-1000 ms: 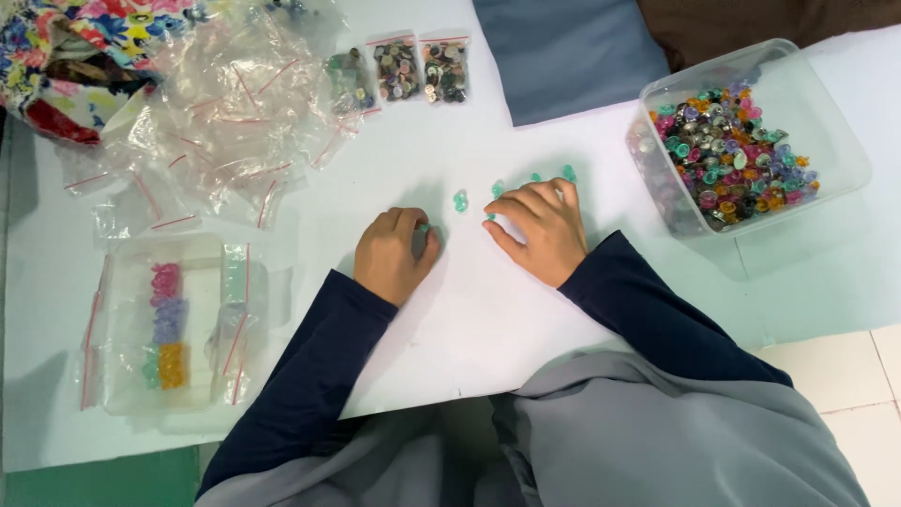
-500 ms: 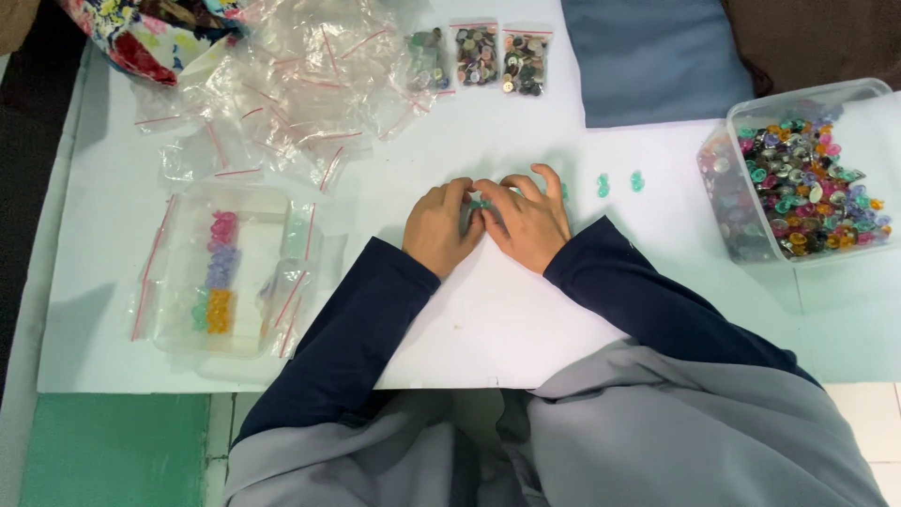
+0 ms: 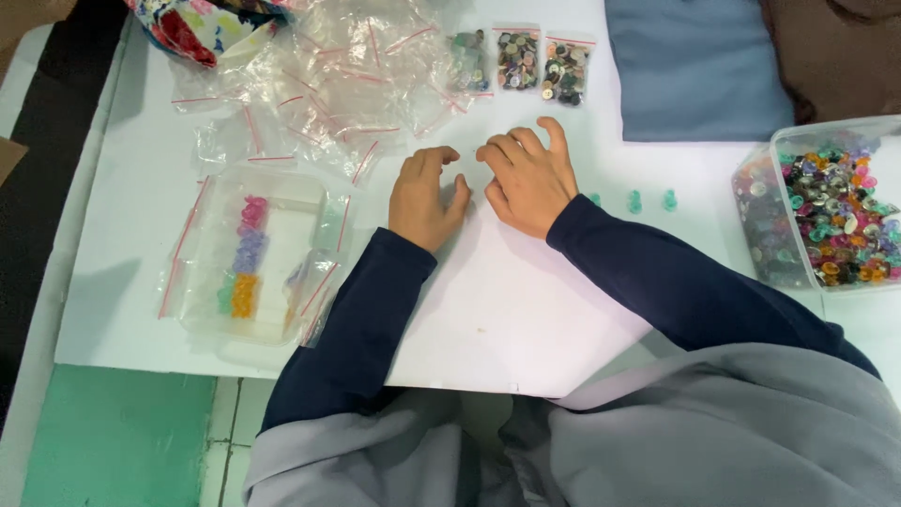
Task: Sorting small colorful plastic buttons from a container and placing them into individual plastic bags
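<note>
Around our hands the white desk (image 3: 526, 310) is busy: a heap of empty clear zip bags (image 3: 328, 84) with red seal strips spreads across the upper left of the frame, a flowered cloth bag (image 3: 188, 28) sits at the top left corner, and a folded blue-grey cloth (image 3: 694, 66) lies at the upper right. Nothing stands between our hands and the small pieces on the desk. Three small filled bags (image 3: 530, 61) of mixed dark and coloured buttons lie in a row at top centre. A clear tub (image 3: 258, 253) at the left holds small pink, purple, orange and green pieces laid in a column, with zip bags draped over it. At the right edge a clear box (image 3: 826, 207) is packed with mixed coloured and silvery pieces. Three small teal pieces (image 3: 635, 201) lie on the desk in a row just right of our right wrist, apart from each other. Our left hand (image 3: 424, 197) rests on the desk with fingers curled, and our right hand (image 3: 526, 174) lies beside it, fingers bent; we cannot tell whether either grip holds anything.
</note>
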